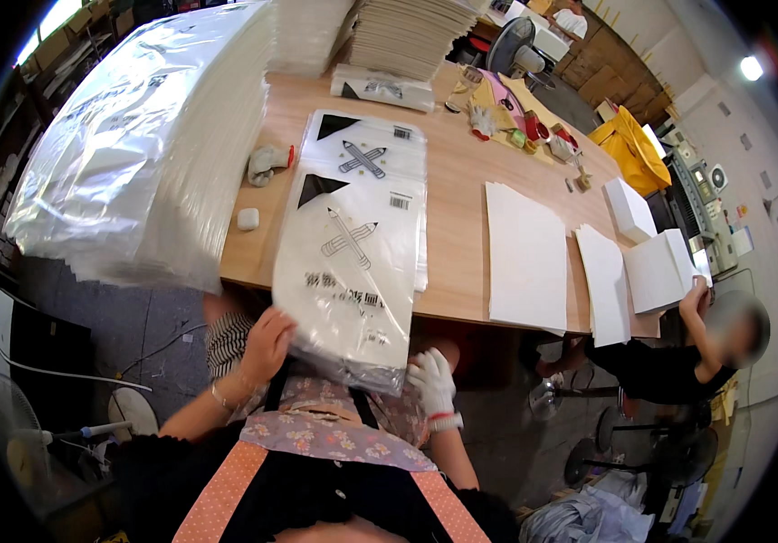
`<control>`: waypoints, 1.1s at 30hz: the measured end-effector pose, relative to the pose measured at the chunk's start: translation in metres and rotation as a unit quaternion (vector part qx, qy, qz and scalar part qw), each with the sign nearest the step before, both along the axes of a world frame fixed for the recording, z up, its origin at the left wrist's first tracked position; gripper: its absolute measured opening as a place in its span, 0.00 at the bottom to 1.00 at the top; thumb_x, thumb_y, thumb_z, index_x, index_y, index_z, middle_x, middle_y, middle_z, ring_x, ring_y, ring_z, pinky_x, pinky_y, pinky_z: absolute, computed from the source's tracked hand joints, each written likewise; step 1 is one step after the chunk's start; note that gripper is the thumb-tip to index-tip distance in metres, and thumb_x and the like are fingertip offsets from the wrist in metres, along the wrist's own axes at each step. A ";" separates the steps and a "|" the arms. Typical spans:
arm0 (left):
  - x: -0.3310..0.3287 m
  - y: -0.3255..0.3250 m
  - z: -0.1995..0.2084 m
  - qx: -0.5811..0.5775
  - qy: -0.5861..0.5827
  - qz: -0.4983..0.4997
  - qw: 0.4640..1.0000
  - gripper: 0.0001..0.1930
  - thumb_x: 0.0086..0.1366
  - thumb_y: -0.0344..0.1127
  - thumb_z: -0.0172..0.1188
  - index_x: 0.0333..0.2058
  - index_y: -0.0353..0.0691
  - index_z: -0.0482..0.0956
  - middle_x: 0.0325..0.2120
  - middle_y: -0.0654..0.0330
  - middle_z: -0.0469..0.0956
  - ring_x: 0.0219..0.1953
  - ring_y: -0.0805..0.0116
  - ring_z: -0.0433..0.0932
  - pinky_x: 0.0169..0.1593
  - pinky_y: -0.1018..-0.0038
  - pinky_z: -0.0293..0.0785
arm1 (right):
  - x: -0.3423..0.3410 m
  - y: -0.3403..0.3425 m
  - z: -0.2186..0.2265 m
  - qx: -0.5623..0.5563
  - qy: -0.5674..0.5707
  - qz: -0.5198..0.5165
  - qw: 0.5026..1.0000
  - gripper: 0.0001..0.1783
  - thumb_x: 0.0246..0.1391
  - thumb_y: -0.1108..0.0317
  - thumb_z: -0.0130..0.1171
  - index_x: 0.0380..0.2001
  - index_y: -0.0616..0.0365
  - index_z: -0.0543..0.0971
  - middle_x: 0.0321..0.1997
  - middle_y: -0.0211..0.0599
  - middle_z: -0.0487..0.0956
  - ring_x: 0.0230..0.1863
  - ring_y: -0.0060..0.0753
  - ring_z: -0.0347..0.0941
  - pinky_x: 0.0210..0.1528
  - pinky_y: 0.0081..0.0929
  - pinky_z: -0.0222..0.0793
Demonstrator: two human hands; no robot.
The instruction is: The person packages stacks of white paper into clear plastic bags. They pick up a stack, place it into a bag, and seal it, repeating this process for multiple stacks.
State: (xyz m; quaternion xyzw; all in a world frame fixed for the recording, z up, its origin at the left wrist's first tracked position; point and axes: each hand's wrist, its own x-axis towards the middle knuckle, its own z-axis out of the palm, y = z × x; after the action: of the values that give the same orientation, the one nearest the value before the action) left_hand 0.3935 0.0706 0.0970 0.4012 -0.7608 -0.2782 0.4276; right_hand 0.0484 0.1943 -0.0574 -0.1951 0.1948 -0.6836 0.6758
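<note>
Pencil-printed plastic packet (pixel 343 258) overhangs the near edge of the table (pixel 457 244), probably so its end lies within easy reach. From my remote post I see the bare left hand (pixel 267 345) bent at its near-left edge and the gloved right hand (pixel 433 381) by the other corner; whether either grips, I cannot tell. I count one second packet (pixel 372 140) beyond and four white paper stacks (pixel 527 258).

I see that the long whitish plastic packets (pixel 348 267) carry black corner triangles (pixel 318 188) and crossed pencils (pixel 349 239) drawn in dark lines. The right hand (pixel 434 389) wears a white knitted glove (pixel 431 373). The cloth apron (pixel 343 442) is mauve with pale flowers, and its straps (pixel 219 489) are orange with pale dots.
</note>
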 end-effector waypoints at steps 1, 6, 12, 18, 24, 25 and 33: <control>-0.010 -0.009 0.023 -0.031 0.016 -0.022 0.999 0.06 0.51 0.20 0.51 0.30 0.34 0.72 0.28 0.52 0.69 0.31 0.52 0.71 0.35 0.69 0.69 | 0.024 -0.019 0.022 0.137 0.033 0.042 0.989 0.22 0.56 0.67 0.48 0.54 0.59 0.64 0.50 0.43 0.71 0.48 0.37 0.70 0.44 0.32 0.71; -0.011 -0.030 0.141 -0.216 -0.014 -0.158 0.963 0.07 0.47 0.20 0.54 0.28 0.36 0.73 0.27 0.55 0.71 0.26 0.58 0.73 0.30 0.70 0.71 | 0.142 -0.072 0.052 0.098 0.086 0.066 0.989 0.24 0.58 0.66 0.47 0.56 0.61 0.60 0.54 0.41 0.67 0.50 0.36 0.68 0.47 0.33 0.69; 0.088 -0.032 0.234 -0.441 0.082 0.031 0.893 0.06 0.61 0.25 0.47 0.31 0.35 0.74 0.28 0.56 0.75 0.28 0.66 0.76 0.28 0.77 0.73 | 0.178 -0.185 0.249 -0.008 0.152 0.113 0.982 0.20 0.57 0.60 0.50 0.50 0.59 0.65 0.38 0.26 0.70 0.40 0.24 0.70 0.39 0.25 0.71; 0.268 -0.100 0.275 -0.283 0.407 0.094 0.863 0.08 0.62 0.26 0.44 0.36 0.32 0.71 0.41 0.49 0.73 0.43 0.61 0.74 0.48 0.70 0.73 | 0.271 -0.236 0.348 -0.539 0.620 -0.158 0.548 0.20 0.56 0.60 0.51 0.48 0.59 0.70 0.40 0.44 0.77 0.40 0.37 0.74 0.45 0.29 0.70; 0.371 -0.094 0.172 -0.095 0.371 0.276 0.881 0.23 0.62 0.37 0.51 0.54 0.37 0.61 0.41 0.59 0.71 0.42 0.67 0.74 0.42 0.74 0.71 | 0.315 -0.211 0.305 -0.289 0.371 0.169 0.866 0.23 0.56 0.59 0.49 0.50 0.62 0.68 0.36 0.40 0.75 0.38 0.32 0.73 0.41 0.25 0.70; 0.398 -0.086 0.129 -0.103 0.361 0.369 0.850 0.22 0.61 0.39 0.52 0.53 0.41 0.63 0.38 0.61 0.73 0.36 0.73 0.74 0.35 0.80 0.71 | 0.307 -0.205 0.273 -0.340 0.429 0.102 0.830 0.23 0.57 0.57 0.47 0.51 0.60 0.68 0.35 0.37 0.76 0.36 0.28 0.73 0.41 0.25 0.69; 0.067 -0.035 -0.083 0.293 0.161 0.032 0.942 0.10 0.62 0.29 0.52 0.43 0.37 0.70 0.29 0.60 0.74 0.33 0.72 0.74 0.40 0.77 0.73 | 0.163 -0.098 0.090 0.220 0.380 0.305 0.845 0.19 0.59 0.57 0.47 0.48 0.58 0.68 0.34 0.34 0.75 0.28 0.24 0.72 0.31 0.20 0.70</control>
State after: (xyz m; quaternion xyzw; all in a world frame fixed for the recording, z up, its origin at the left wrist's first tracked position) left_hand 0.4605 0.0353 0.0139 0.4831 -0.5532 -0.5360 0.4163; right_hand 0.2116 0.0962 0.0325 -0.3353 0.5119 -0.2550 0.7487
